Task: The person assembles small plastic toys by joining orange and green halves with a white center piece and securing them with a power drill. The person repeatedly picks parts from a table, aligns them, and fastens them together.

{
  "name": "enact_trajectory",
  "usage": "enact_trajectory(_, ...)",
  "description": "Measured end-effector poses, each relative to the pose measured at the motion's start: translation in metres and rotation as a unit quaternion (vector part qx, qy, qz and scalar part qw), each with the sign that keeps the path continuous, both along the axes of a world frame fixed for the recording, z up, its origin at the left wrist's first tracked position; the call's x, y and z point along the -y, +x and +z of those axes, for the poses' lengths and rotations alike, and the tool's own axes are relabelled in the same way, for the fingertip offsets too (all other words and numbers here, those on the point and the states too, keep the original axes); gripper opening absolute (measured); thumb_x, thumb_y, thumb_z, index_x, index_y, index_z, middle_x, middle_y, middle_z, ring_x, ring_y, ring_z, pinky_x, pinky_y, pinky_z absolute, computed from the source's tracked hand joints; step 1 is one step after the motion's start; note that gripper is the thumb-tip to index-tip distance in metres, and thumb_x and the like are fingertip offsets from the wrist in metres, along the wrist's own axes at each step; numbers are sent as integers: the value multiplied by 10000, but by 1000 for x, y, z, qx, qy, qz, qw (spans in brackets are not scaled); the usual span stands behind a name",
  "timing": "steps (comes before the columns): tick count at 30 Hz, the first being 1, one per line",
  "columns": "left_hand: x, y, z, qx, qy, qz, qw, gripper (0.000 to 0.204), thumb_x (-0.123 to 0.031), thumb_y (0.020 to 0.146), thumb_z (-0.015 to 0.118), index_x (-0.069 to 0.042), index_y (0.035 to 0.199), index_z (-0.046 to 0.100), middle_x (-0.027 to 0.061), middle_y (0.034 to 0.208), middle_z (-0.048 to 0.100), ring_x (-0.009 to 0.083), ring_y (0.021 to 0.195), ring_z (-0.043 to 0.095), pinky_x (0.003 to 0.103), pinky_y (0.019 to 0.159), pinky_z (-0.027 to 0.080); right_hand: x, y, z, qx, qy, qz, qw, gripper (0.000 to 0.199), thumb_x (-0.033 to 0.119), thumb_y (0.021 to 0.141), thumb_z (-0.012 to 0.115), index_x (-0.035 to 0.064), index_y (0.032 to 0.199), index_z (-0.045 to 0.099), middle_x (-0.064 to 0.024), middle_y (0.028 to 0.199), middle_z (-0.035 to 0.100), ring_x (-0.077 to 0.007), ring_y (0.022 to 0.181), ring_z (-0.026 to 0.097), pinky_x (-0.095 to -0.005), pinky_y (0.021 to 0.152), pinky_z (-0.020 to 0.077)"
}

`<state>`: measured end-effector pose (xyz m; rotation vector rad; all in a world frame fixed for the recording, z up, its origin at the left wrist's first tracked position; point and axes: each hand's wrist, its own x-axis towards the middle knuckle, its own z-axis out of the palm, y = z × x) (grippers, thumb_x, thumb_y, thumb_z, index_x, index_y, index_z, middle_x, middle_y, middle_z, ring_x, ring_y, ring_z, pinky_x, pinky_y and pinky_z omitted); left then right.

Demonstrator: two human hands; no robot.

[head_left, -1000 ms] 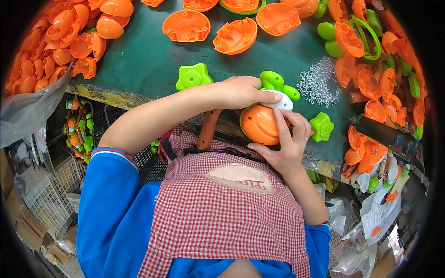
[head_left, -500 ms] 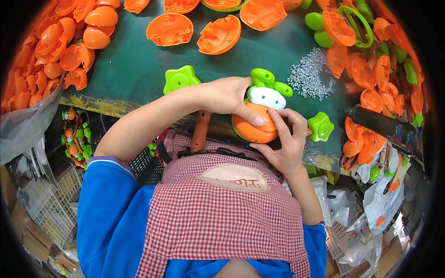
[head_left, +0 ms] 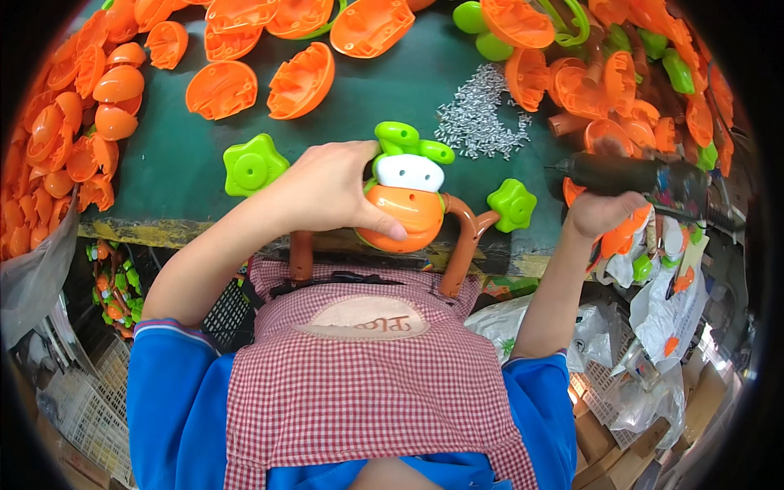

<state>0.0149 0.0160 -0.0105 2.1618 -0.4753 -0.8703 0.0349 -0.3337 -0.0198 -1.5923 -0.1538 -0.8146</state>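
Note:
My left hand (head_left: 331, 184) is closed round the side of an animal-like toy head (head_left: 406, 214), orange below, white with dark holes in the middle, and bright green lobes on top. Its thumb presses on the orange front. Brown tube arms (head_left: 464, 245) stick out beside the head, with a green star-shaped knob (head_left: 512, 205) at the right and another green star knob (head_left: 255, 165) at the left. Over at the right, my right hand (head_left: 603, 214) is wrapped round a black electric screwdriver (head_left: 645, 176); its fingers are partly hidden behind the tool.
A heap of small silver screws (head_left: 482, 114) lies beyond the toy on the green tabletop (head_left: 175, 175). Orange half shells (head_left: 302, 80) are spread along the far side, with piles at left and right. Plastic bags (head_left: 665, 306) and a crate (head_left: 231, 314) sit below the table edge.
My right hand has left the toy and moved right to the electric screwdriver. My left hand keeps its hold on the toy head. The whole view has shifted to the right.

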Motion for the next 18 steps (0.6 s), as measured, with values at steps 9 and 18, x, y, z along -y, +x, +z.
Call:
enact_trajectory(9,-6,-18,3,242,-10,72,968,723,-452,613,854,-53,1150,581,79,1064,584,289,1008,570,397,853,495,-38,21,3,-47,73,153,985,612,374,889,608,-52,1252,360,-145,783,576,-219,720,568,-401,739,512)
enact_trajectory(18,17,15,9,435,-77,17,897,504,-338,736,789,-65,1122,614,77,1056,594,285,968,584,373,841,501,-53,17,24,-43,105,72,991,789,680,883,430,27,1327,442,-64,733,565,-219,712,525,-384,720,462)
